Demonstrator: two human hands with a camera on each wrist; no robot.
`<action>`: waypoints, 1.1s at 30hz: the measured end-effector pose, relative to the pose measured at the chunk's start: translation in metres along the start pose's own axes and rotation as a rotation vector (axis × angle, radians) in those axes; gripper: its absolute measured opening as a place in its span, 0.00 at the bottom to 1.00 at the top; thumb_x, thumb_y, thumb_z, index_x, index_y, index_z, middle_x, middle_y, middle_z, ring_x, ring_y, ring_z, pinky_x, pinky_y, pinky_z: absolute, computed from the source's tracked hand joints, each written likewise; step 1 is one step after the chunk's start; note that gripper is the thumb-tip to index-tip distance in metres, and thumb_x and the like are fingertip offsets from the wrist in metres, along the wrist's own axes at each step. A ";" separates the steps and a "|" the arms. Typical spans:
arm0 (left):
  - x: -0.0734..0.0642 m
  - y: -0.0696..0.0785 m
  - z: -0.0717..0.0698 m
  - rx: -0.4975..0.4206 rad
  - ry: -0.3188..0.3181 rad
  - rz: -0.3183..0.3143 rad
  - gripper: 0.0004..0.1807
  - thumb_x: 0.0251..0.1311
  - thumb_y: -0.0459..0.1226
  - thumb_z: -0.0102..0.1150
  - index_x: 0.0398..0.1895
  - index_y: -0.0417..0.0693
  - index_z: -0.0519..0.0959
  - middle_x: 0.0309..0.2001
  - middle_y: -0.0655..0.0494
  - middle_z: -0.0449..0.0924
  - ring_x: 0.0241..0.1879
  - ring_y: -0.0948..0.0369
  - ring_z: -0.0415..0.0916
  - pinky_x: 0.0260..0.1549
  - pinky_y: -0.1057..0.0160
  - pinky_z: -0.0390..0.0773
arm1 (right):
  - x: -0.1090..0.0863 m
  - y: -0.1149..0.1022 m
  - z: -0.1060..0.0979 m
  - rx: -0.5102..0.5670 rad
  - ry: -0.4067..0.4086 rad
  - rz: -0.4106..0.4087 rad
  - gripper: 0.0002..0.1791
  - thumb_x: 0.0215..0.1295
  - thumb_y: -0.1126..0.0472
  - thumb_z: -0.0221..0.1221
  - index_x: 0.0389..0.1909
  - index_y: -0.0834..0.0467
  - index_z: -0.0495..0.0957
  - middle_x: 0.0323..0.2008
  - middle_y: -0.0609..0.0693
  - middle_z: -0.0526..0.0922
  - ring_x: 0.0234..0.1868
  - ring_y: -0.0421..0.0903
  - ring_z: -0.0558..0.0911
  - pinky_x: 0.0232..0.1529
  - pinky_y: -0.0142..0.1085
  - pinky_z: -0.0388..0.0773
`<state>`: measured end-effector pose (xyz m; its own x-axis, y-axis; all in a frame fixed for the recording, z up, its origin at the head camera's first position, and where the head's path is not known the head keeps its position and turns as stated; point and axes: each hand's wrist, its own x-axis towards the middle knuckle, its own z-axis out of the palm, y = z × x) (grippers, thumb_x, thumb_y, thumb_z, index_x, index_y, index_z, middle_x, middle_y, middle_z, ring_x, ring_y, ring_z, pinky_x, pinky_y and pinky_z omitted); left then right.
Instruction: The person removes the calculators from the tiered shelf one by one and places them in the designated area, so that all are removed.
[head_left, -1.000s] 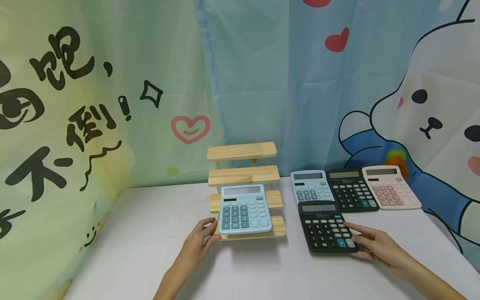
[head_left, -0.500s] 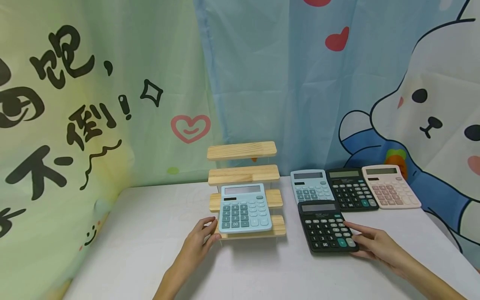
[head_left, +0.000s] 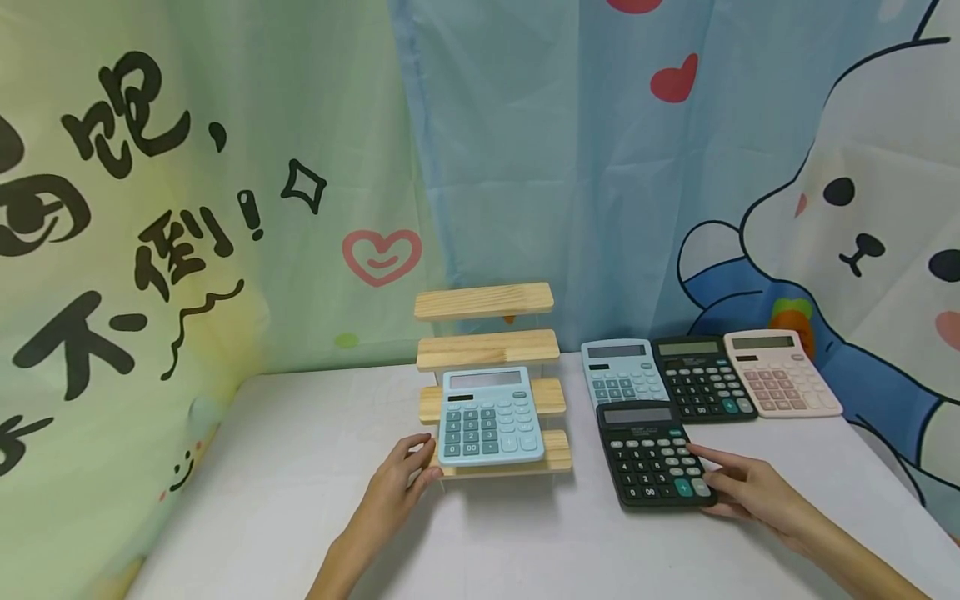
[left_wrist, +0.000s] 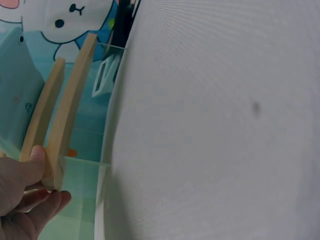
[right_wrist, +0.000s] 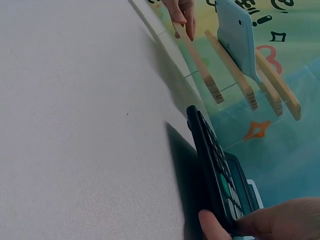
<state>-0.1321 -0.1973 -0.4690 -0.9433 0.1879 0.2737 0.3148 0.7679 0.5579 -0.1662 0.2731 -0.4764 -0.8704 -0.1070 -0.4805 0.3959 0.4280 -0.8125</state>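
A tiered rack of wooden slats (head_left: 486, 350) with clear supports stands on the table, and a light blue calculator (head_left: 491, 417) leans on its lower tiers. My left hand (head_left: 397, 479) pinches the left end of the lowest slat (left_wrist: 70, 115), thumb on one side and fingers on the other. To the right, my right hand (head_left: 757, 492) holds a black calculator (head_left: 652, 458) by its lower right edge. In the right wrist view, that calculator (right_wrist: 210, 160) is tilted up over the white surface with a shadow beside it.
Behind the held calculator, a light blue calculator (head_left: 622, 367), another black calculator (head_left: 705, 379) and a pink calculator (head_left: 783, 375) lie in a row. The white table (head_left: 285, 450) ends at a printed curtain (head_left: 502, 150) along the back and left.
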 end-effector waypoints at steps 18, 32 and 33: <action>0.000 -0.001 0.000 -0.009 -0.011 -0.008 0.26 0.61 0.40 0.61 0.59 0.32 0.74 0.61 0.44 0.74 0.60 0.49 0.75 0.54 0.53 0.79 | -0.001 0.000 0.006 -0.205 0.074 -0.074 0.30 0.69 0.68 0.51 0.72 0.61 0.57 0.35 0.54 0.74 0.30 0.43 0.77 0.33 0.34 0.85; 0.000 0.000 0.000 -0.011 -0.003 -0.004 0.27 0.60 0.39 0.62 0.59 0.31 0.74 0.60 0.44 0.74 0.59 0.49 0.76 0.54 0.53 0.79 | -0.002 0.001 0.011 -0.263 0.106 -0.115 0.29 0.69 0.71 0.49 0.71 0.63 0.59 0.39 0.58 0.77 0.31 0.44 0.78 0.31 0.33 0.85; 0.000 0.000 0.000 -0.011 -0.002 -0.003 0.27 0.60 0.39 0.62 0.59 0.31 0.74 0.60 0.44 0.74 0.59 0.49 0.76 0.54 0.53 0.79 | -0.002 0.001 0.011 -0.264 0.108 -0.118 0.29 0.69 0.71 0.49 0.71 0.64 0.59 0.39 0.58 0.77 0.31 0.45 0.78 0.31 0.33 0.85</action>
<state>-0.1318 -0.1977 -0.4690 -0.9444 0.1868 0.2708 0.3133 0.7618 0.5671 -0.1604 0.2638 -0.4799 -0.9374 -0.0796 -0.3389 0.2133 0.6381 -0.7398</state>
